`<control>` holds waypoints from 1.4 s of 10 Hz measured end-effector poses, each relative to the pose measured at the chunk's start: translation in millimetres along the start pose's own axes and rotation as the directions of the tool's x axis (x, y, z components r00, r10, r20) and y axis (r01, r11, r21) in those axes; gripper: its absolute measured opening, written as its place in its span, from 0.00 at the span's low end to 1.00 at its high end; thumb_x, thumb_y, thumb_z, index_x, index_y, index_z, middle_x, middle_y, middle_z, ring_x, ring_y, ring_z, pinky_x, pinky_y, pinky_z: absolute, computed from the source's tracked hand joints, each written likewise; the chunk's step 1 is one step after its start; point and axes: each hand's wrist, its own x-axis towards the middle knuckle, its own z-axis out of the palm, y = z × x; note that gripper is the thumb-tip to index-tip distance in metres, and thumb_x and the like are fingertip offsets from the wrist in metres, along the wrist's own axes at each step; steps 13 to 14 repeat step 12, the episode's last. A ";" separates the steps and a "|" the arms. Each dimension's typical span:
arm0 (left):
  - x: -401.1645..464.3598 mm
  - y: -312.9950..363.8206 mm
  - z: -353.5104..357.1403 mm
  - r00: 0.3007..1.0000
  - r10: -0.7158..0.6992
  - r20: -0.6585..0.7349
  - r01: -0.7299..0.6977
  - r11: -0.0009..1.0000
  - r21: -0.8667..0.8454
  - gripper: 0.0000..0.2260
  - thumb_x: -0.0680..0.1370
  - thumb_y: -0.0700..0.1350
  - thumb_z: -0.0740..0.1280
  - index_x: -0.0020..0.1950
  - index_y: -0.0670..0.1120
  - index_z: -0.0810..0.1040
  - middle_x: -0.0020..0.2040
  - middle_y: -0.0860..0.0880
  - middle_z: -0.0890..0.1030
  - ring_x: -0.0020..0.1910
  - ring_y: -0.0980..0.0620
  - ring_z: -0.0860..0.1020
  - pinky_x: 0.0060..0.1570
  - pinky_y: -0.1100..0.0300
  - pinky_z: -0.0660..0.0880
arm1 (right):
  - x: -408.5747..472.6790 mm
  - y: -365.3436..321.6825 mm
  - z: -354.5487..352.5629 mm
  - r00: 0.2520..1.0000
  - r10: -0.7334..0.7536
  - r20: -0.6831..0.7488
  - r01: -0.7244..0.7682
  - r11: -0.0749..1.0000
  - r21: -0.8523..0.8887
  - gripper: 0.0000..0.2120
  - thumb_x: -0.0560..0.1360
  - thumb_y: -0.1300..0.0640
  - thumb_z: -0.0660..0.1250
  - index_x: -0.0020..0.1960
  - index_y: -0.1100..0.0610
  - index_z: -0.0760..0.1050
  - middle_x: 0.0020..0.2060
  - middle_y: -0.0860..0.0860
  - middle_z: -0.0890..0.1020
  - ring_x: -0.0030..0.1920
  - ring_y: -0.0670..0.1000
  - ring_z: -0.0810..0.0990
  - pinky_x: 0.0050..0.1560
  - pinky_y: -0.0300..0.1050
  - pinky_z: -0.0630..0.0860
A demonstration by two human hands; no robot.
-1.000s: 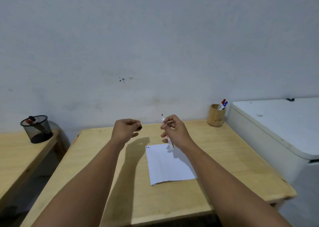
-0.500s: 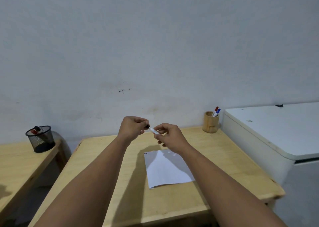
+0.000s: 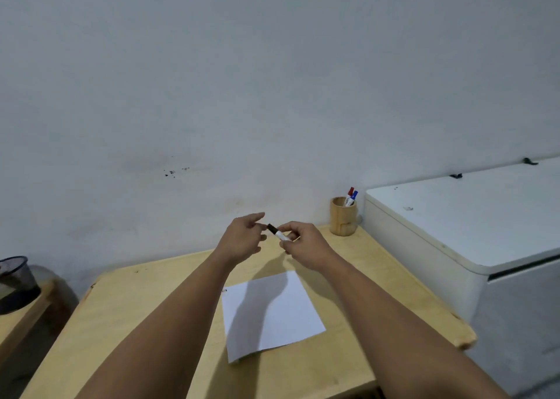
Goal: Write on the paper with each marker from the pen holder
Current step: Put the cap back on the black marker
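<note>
With the right hand (image 3: pixel 303 244) pinching the black-capped marker (image 3: pixel 278 233) and the left hand's (image 3: pixel 242 241) grip spread, seat the cap fully before returning it to the pen holder (image 3: pixel 342 220).

Nothing was readable: only a tiny, illegible mark sat at the paper's (image 3: pixel 272 310) top left corner.

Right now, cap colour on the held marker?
Black cap on a white-barrelled marker; head view.

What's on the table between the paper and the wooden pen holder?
Nothing rests there: in the head view, bare tabletop runs from the paper to the pen holder. The right hand, holding the black-capped marker, hovers above that stretch.
</note>
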 end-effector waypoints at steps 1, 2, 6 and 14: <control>22.3 -1.7 36.8 0.998 0.051 -0.028 -0.050 0.998 0.041 0.22 0.82 0.38 0.58 0.77 0.49 0.71 0.68 0.44 0.78 0.60 0.43 0.81 0.59 0.45 0.81 | 24.5 1.1 -43.8 0.987 -0.010 -0.161 -0.003 0.997 -0.077 0.08 0.80 0.61 0.71 0.54 0.49 0.81 0.39 0.46 0.79 0.38 0.50 0.79 0.42 0.44 0.75; 51.0 -5.0 79.3 0.994 0.110 -0.018 -0.106 0.979 0.172 0.24 0.80 0.42 0.66 0.78 0.50 0.70 0.71 0.45 0.77 0.64 0.47 0.79 0.54 0.56 0.76 | 56.3 1.5 -94.7 0.930 -0.010 -0.367 -0.011 0.998 -0.055 0.09 0.79 0.59 0.74 0.54 0.49 0.76 0.43 0.49 0.86 0.45 0.53 0.85 0.47 0.46 0.79; 176.2 -25.3 225.7 0.988 0.154 0.022 -0.155 0.966 0.207 0.49 0.69 0.53 0.80 0.83 0.48 0.57 0.77 0.47 0.71 0.74 0.47 0.71 0.67 0.51 0.72 | 148.6 56.4 -163.8 0.816 0.010 -0.578 -0.056 0.997 -0.062 0.10 0.78 0.58 0.75 0.56 0.54 0.76 0.41 0.43 0.82 0.38 0.44 0.82 0.40 0.40 0.77; 59.7 2.9 168.3 0.929 0.363 0.070 -0.367 0.884 0.288 0.31 0.77 0.57 0.71 0.78 0.59 0.65 0.71 0.58 0.75 0.67 0.60 0.74 0.61 0.61 0.74 | 62.6 -64.6 -157.0 0.804 -0.241 -0.544 0.320 0.946 0.054 0.08 0.79 0.56 0.76 0.56 0.49 0.82 0.49 0.45 0.86 0.43 0.48 0.85 0.50 0.59 0.87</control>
